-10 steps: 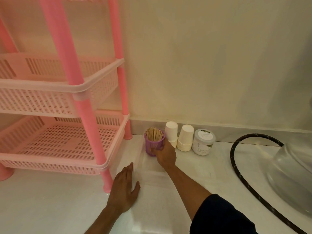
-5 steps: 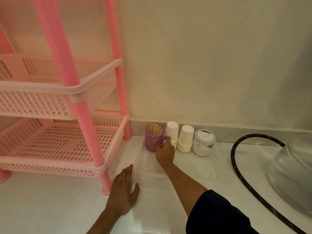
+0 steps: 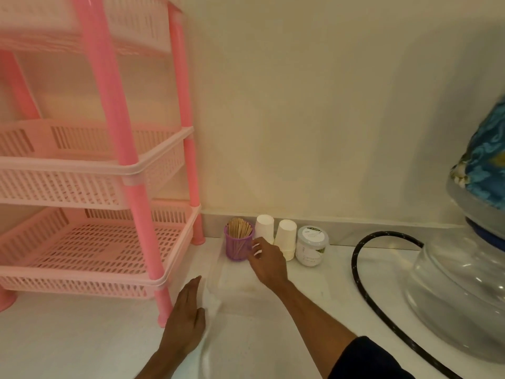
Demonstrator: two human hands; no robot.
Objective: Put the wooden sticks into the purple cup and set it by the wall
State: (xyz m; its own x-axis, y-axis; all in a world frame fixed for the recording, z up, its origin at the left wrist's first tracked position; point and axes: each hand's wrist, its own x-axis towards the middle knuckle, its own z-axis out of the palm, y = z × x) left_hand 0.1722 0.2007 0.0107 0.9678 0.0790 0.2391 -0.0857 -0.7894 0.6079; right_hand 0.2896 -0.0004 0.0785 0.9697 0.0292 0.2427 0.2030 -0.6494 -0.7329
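Head view: right hand [image 3: 266, 262] has released the purple cup [image 3: 238, 246], grip apart; left hand [image 3: 185, 321] flat.

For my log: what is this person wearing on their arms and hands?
Both hands are bare: no gloves, rings or watch visible. The right hand leads back to a dark navy sleeve covering the upper arm. The left hand has a bare forearm, with no sleeve in frame.

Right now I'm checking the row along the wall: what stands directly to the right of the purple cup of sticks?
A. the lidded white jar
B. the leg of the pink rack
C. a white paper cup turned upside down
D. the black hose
C: an upside-down white paper cup stands just right of the purple cup; a second paper cup and the white jar come after it.
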